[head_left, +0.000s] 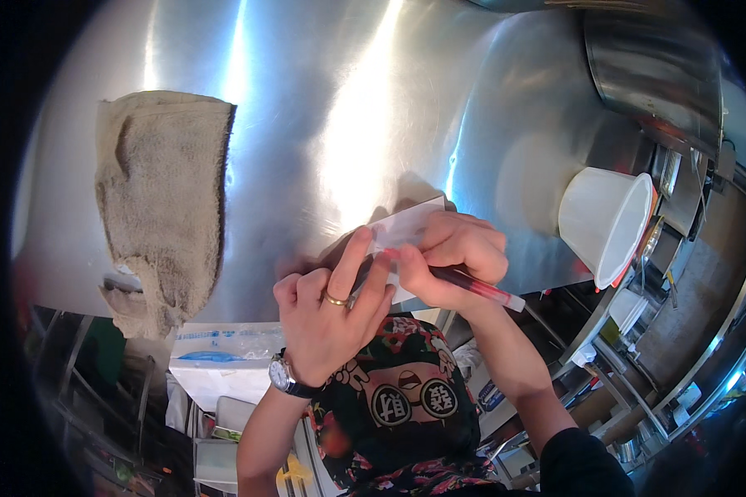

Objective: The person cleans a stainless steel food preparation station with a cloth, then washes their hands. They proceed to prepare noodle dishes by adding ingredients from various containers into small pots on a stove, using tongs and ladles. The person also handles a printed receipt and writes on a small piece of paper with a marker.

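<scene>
A red marker pen [478, 286] is held in my right hand [454, 258], its tip low against a small white paper [410, 218] near the front edge of the stainless steel table [273, 161]. Beside the pen tip, my left hand [336, 304] presses on the paper with its extended fingers; it holds nothing, and a ring and a wristwatch [283, 375] show on that arm. My fingers cover much of the paper. A beige towel [165, 186] lies folded on the table to the left.
At the right edge of the table sits a white plastic tub [597, 223], tilted in view. Metal equipment [656, 74] stands at the back right. Below the front edge are a white box [224, 373] and plastic trays [217, 460]; metal shelving with kitchen items runs along the right.
</scene>
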Demonstrator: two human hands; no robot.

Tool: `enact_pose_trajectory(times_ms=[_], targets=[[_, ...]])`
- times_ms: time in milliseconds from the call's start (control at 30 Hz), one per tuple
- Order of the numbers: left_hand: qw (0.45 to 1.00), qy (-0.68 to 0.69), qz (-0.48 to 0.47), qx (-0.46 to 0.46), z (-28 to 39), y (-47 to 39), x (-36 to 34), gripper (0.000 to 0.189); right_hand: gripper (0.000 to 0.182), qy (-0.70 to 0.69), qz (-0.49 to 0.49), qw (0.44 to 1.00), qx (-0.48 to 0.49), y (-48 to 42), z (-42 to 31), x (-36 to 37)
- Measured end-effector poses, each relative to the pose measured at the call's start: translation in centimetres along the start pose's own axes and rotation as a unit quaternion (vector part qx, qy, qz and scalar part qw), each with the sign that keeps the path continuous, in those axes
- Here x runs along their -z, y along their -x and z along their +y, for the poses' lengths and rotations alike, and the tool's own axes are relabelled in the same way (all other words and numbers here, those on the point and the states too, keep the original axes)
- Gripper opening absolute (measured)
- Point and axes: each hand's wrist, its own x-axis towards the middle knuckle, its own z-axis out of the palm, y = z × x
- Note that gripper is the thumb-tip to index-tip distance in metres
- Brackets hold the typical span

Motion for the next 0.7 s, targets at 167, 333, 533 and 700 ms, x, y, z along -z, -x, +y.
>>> enact_pose_trajectory(times_ms=[167,333,533,700], targets=[[1.000,-0.008,0.002,0.002,0.49,-0.27,-0.44,0.029,0.032,0.012,-0.001,1.000,0.016,0.54,0.87,0.12],[1.000,0.018,-0.001,0.005,0.49,-0.39,-0.42,0.030,0.032,0.026,-0.007,0.999,0.021,0.34,0.81,0.20],[1.000,0.009,0.000,0.006,0.71,-0.53,-0.42,0.034,0.034,0.033,0.006,0.999,0.012,0.42,0.86,0.35],[1.000,0.008,-0.002,0.005,0.77,-0.51,-0.48,0.034,0.034,0.036,0.012,0.999,0.031,0.32,1.01,0.20]])
